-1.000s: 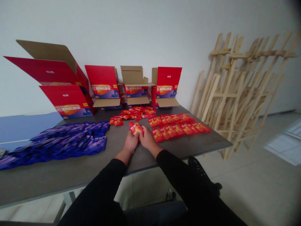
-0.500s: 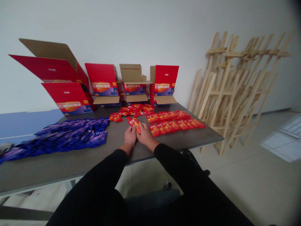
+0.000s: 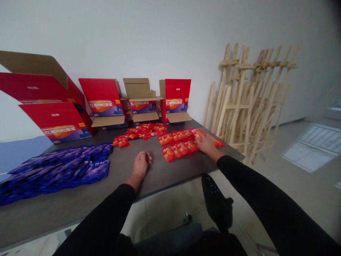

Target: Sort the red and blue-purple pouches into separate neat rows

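My left hand [image 3: 142, 163] rests on the grey table, its fingers loosely curled in and nothing seen in them. My right hand [image 3: 205, 143] reaches over the right end of two overlapping rows of red sachets [image 3: 179, 148]. Its fingers are closed on a red sachet [image 3: 196, 133] at the back row; the fingertips are partly hidden. Behind the rows lies a loose heap of red sachets [image 3: 145, 131], with a few more red sachets [image 3: 121, 141] at its left. To the left of my left hand, blue sachets [image 3: 96, 170] lie in overlapping rows.
Several open red and blue cartons stand along the wall, among them a carton [image 3: 177, 103] at the right and a larger stacked pair [image 3: 61, 124] at the left. Wooden easels [image 3: 247, 103] lean beyond the right end of the table [image 3: 157, 176].
My hands, together on red sachets before, have parted. The right hand has moved right to the red rows; the left has stayed near the table's middle without a sachet. The view has shifted right.
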Demonstrator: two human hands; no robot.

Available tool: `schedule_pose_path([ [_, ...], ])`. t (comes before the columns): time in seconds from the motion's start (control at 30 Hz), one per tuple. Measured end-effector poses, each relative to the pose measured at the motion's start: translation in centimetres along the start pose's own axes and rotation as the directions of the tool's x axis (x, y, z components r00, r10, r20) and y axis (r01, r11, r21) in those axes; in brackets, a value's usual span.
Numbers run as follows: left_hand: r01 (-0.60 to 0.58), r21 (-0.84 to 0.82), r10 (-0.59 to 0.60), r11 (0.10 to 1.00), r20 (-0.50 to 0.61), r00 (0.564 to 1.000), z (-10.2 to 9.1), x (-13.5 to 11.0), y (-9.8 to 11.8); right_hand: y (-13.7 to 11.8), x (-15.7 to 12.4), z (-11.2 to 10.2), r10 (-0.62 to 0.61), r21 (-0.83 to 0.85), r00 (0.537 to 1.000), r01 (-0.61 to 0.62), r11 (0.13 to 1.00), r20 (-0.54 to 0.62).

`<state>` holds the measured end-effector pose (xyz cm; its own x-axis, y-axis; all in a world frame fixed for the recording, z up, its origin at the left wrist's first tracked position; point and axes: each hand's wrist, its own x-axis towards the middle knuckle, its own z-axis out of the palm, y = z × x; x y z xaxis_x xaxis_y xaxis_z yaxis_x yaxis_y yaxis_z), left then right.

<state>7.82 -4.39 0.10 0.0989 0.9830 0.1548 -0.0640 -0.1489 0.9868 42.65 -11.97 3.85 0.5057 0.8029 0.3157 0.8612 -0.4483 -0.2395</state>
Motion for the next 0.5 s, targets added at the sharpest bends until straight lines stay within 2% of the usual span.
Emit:
schedule_pose_path([
  [0.07,-0.008,0.03,0.008,1.0,0.014,1.0,0.0,0.0,-0.1,3.1,0.0,-0.1,0.065,-0.063,0.995,-0.061,0.996,0.076],
  [0.17,-0.006,0.041,0.006,0.999,0.023,1.0,0.0,0.0,-0.3,5.7,-0.2,0.1,0.11,-0.142,0.982,-0.088,0.986,0.153],
  [0.27,-0.007,0.027,0.006,1.0,0.02,1.0,0.0,0.1,-0.5,6.6,-0.2,0.5,0.14,-0.19,0.976,-0.108,0.976,0.165],
  [0.5,-0.021,0.039,0.02,0.999,0.038,0.999,-0.1,0.2,-0.9,6.6,0.6,1.6,0.169,-0.209,0.968,-0.129,0.969,0.187],
])
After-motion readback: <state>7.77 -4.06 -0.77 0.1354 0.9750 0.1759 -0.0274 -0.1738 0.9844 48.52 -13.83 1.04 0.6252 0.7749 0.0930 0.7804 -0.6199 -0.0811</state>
